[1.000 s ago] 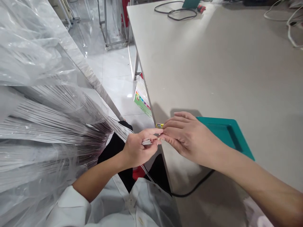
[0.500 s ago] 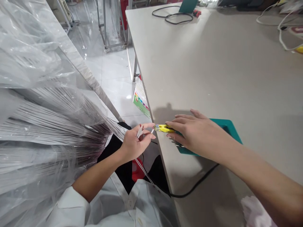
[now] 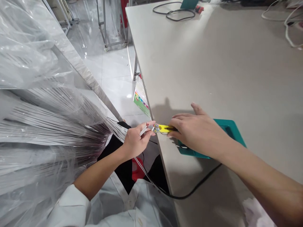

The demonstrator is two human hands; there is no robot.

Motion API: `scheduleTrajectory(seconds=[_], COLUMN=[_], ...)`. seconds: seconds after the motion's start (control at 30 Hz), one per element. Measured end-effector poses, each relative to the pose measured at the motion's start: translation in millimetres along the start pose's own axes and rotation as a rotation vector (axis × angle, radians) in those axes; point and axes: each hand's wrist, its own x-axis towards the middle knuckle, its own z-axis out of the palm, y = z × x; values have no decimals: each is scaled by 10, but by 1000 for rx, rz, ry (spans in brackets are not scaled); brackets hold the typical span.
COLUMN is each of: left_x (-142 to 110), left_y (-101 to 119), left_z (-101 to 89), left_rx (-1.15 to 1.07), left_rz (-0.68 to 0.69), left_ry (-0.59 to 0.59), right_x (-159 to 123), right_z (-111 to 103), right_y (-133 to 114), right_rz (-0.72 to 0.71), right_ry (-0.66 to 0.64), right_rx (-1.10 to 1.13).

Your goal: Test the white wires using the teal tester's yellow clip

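Note:
My left hand is closed on a few thin white wires with reddish tips, just off the table's edge. One wire end reaches the metal head of a yellow hand tool; whether it sits inside the head, I cannot tell. Thumb and fingers of my right hand close round the tool's rear part, which they hide, while the little finger sticks out. Beneath that hand is a teal tray on the table, with a small metal item at its near side.
A large bundle of white wires under clear plastic film hangs at my left. A black cable curves over the table near me. Another cable lies coiled at the far end. A wheeled metal rack stands beyond.
My right hand has shifted slightly right along the yellow tool, baring more of it. The fingers of my left hand have closed in by the tool's head, and the wires lean toward it.

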Motion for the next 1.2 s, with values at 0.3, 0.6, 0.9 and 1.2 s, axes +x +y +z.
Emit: scheduleTrajectory(seconds=[0.3, 0.6, 0.9, 1.2], left_x=[9, -26, -150, -408], left_y=[12, -47, 17, 177], left_z=[-17, 19, -119, -335], left_rx=[90, 36, -261, -847], left_rz=[49, 23, -119, -232], left_ry=[-26, 16, 80, -95], right_x=[-63, -144, -160, -144], right_z=[36, 214, 244, 166], right_y=[-36, -123, -117, -763], right_rz=[4, 31, -70, 25], right_ry=[60, 212, 425, 601], right_rx=[-54, -50, 69, 1087])
